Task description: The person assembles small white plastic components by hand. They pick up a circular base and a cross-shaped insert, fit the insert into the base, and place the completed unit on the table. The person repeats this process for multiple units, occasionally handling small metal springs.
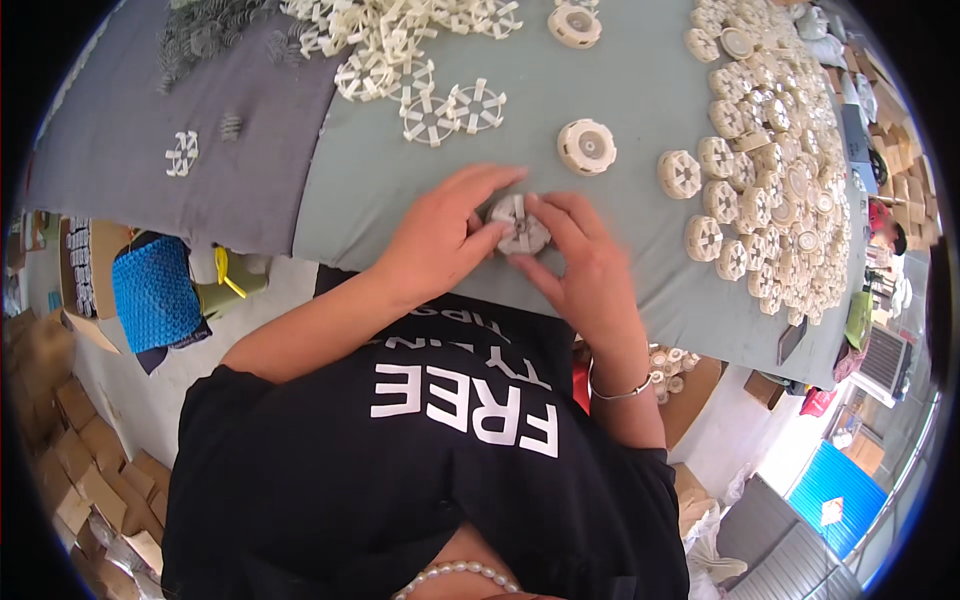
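Close to the table's near edge, a round off-white plastic part (520, 228) with spokes on its upper face sits between my two hands. My left hand (440, 235) presses its thumb against the part's left side, its fingers curving over the far side. From the right, my right hand (590, 265) pinches the part between thumb and fingers. Just beyond them lies a round cream plastic housing (587, 147), with another round housing (575, 26) farther back. White spoked rings (428, 116) lie beyond my left hand, in front of a heap of the same kind.
A large cluster of assembled round parts (755, 190) covers the table's right side. Dark grey springs (205, 45) are heaped at the far left; a single ring (182, 154) lies nearer. Below the table are a blue textured cloth (155, 292) and cardboard boxes (90, 460).
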A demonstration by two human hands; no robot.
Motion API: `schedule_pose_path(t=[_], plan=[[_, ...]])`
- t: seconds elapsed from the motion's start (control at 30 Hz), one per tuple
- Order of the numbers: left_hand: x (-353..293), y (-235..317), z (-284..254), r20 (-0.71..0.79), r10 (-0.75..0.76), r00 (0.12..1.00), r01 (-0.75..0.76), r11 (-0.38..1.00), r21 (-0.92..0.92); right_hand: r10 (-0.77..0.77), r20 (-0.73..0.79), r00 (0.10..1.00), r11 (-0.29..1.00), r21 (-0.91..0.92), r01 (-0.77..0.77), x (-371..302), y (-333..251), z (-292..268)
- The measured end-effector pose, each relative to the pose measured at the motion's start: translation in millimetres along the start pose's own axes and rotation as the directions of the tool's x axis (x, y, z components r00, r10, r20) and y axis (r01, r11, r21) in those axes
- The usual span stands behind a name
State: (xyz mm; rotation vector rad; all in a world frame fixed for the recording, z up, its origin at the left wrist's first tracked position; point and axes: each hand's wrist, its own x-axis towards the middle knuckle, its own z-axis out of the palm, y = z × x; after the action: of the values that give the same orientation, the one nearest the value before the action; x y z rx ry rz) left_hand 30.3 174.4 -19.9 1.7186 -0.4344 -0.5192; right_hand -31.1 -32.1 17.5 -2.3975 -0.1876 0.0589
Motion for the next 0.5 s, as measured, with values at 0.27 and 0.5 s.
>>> schedule_pose_path(t=[0.27, 0.5], plan=[[38, -1, -51, -0.176, 0.519, 0.837, -0.234, 0.628, 0.742, 0.092, -0.376, 0.922, 0.915, -0.333, -0.227, -41, 62, -82], [69, 14, -45, -0.105, 0.327, 0.939, -0.197, 0.766, 0.612, -0.025, -0.436, 0.9, 0.994, 0.082, 0.068, -6, 8, -7]])
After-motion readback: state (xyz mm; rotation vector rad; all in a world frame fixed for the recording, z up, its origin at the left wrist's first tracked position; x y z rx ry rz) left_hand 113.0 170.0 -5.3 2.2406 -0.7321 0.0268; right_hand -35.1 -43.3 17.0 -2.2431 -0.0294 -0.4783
